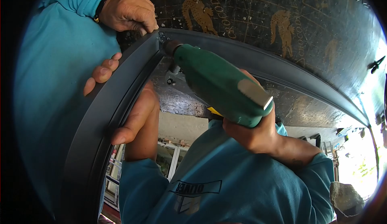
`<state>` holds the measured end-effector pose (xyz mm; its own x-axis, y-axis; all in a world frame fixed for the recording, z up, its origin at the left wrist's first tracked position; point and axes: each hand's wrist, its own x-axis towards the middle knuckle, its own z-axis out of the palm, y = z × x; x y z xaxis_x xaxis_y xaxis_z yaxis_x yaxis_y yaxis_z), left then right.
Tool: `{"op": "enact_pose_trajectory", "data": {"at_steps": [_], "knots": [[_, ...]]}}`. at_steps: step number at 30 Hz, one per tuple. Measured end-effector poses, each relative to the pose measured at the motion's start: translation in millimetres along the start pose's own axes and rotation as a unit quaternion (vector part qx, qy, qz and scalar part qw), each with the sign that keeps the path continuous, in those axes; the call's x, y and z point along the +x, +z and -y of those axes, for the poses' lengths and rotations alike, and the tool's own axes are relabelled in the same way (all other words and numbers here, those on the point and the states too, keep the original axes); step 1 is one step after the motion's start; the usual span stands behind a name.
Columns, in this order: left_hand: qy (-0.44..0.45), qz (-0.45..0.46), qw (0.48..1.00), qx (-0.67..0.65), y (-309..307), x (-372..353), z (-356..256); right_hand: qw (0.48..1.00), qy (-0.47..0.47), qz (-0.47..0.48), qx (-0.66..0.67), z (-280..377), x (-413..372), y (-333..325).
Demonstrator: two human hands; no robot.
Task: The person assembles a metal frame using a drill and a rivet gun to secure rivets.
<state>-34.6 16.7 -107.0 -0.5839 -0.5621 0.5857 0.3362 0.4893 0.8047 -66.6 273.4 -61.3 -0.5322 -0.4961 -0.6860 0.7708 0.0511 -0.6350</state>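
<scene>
My left hand (139,111) is wrapped around the side bar of a dark grey metal frame (96,107), thumb on the inner edge and fingertips over the outer face. In my right hand (258,137) is a green power drill (221,83), its body angled up and left. The drill's dark nose (171,46) is at the frame's inner corner, where small metal shavings show. Its tip is hard to make out. Beside that corner, a co-worker's closed hand (131,12) with a bracelet touches the frame's edge.
The dark table (246,22) carries printed crocodile logos and scattered bits of debris. A long curved-looking bar (282,69) of the frame runs right. A small black object (375,65) lies at the far right. The co-worker's teal clothing (60,83) fills the left side.
</scene>
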Motion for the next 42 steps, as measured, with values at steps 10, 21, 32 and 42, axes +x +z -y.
{"op": "enact_pose_trajectory", "data": {"at_steps": [10, 21, 32, 42], "knots": [[0.004, -0.004, 1.0, -0.007, -4, -2, 1, 0.997, -0.065, 0.009, -0.03, -4, 5, -1], [0.053, 0.131, 0.99, -0.014, -18, 1, 4, 1.0, -0.017, 0.004, -0.025, -3, 3, -3], [0.138, 0.674, 0.675, -0.266, 59, 72, 117, 0.996, -0.071, 0.038, -0.049, -1, 5, -1], [0.087, 0.118, 0.988, 0.047, -13, 1, -5, 0.983, -0.122, 0.055, -0.128, -9, 5, 3]]}}
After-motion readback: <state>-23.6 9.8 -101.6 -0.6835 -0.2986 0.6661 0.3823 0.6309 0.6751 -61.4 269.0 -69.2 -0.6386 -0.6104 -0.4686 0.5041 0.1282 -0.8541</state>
